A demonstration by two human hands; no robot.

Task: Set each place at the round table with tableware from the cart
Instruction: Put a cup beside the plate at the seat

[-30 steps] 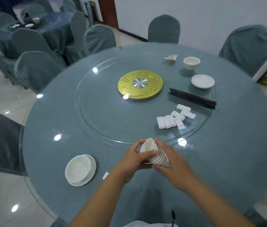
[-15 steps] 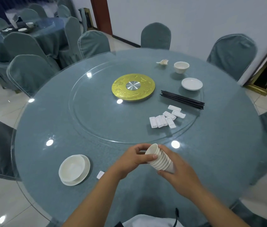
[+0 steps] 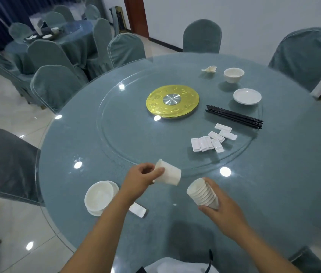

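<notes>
My left hand pinches a single white cup, held on its side just above the round table. My right hand grips a tilted stack of several white cups, a short way right of the single cup. At the near left place a white bowl on a plate stands, with a white rest beside it, partly under my left forearm.
On the glass turntable lie several white rests, a bundle of black chopsticks, a small white plate, a white bowl, white spoons and a gold centre disc. Covered chairs ring the table.
My left hand pulled one cup off the top of the stack and carried it left and up. The right hand with the stack moved slightly right and down.
</notes>
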